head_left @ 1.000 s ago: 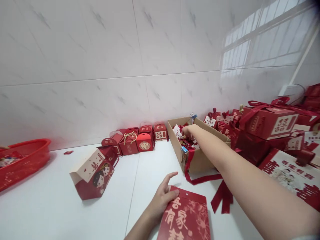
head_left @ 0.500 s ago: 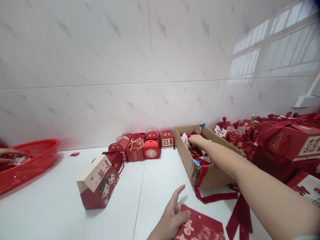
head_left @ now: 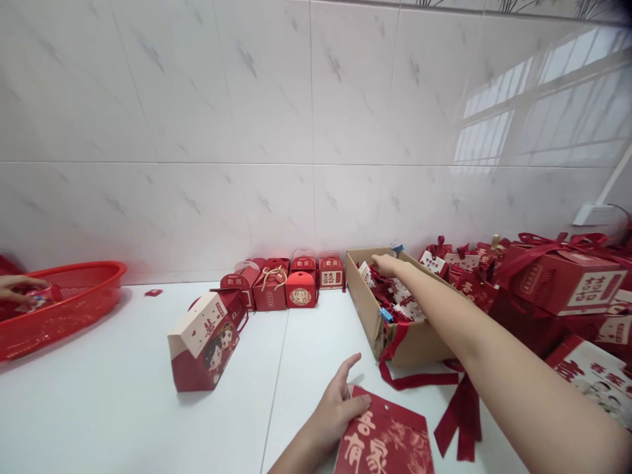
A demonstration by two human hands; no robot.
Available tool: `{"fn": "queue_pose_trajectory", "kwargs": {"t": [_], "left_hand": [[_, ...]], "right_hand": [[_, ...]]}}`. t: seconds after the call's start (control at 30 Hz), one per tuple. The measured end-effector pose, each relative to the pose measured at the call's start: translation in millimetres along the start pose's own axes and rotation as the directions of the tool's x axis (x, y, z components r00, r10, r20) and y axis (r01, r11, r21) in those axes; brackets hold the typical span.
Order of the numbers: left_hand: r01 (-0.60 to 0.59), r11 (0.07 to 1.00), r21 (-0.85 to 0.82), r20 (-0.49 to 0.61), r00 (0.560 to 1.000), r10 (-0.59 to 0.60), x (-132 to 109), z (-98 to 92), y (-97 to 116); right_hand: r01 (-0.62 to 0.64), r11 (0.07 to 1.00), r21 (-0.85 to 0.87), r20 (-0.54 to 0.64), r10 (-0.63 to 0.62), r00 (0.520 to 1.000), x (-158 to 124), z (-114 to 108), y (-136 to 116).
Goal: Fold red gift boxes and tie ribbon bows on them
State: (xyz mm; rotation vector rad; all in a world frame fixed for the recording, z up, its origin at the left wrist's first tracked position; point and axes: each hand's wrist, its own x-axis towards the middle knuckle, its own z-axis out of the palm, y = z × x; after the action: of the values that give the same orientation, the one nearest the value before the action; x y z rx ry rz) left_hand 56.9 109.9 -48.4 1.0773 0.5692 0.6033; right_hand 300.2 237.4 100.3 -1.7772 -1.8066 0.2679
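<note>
My left hand point(head_left: 340, 407) holds a red gift box point(head_left: 388, 434) by its upper left corner, thumb on the front and index finger pointing away. Pale gold characters and a flower pattern cover the box front. My right hand point(head_left: 388, 264) reaches into the far end of an open cardboard box point(head_left: 419, 345), its fingers hidden among the contents. Red and white printed tags point(head_left: 405, 299) and red ribbons fill that box. One red ribbon point(head_left: 419, 380) hangs over its near edge onto the table.
A red and cream gift box point(head_left: 207, 345) stands left of centre. Small red boxes point(head_left: 270, 289) line the wall. Many red boxes point(head_left: 563, 276) are piled at right. At far left, another person's hand point(head_left: 20, 289) is over a red plastic basket point(head_left: 93, 309).
The view has shifted slightly. My right hand has moved a little deeper toward the far end of the cardboard box. My left hand keeps its hold on the gift box.
</note>
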Motion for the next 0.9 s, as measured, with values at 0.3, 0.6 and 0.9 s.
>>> {"fn": "queue_pose_trajectory", "kwargs": {"t": [0.3, 0.6, 0.9], "left_hand": [[-0.275, 0.94, 0.204, -0.257, 0.911, 0.322, -16.9, -16.6, 56.3], [-0.252, 0.584, 0.772, -0.159, 0.813, 0.561, -19.5, -8.5, 107.8], [-0.451, -0.031, 0.892, 0.245, 0.424, 0.872, -97.9, 115.9, 172.7]], "right_hand": [[0.137, 0.871, 0.471, -0.267, -0.007, 0.964, -65.2, -33.2, -14.5], [0.413, 0.137, 0.9, -0.332, -0.397, 0.855, -156.8, -29.7, -84.7], [0.296, -0.148, 0.944, -0.324, -0.593, 0.737, -170.6, -10.2, -107.8]]}}
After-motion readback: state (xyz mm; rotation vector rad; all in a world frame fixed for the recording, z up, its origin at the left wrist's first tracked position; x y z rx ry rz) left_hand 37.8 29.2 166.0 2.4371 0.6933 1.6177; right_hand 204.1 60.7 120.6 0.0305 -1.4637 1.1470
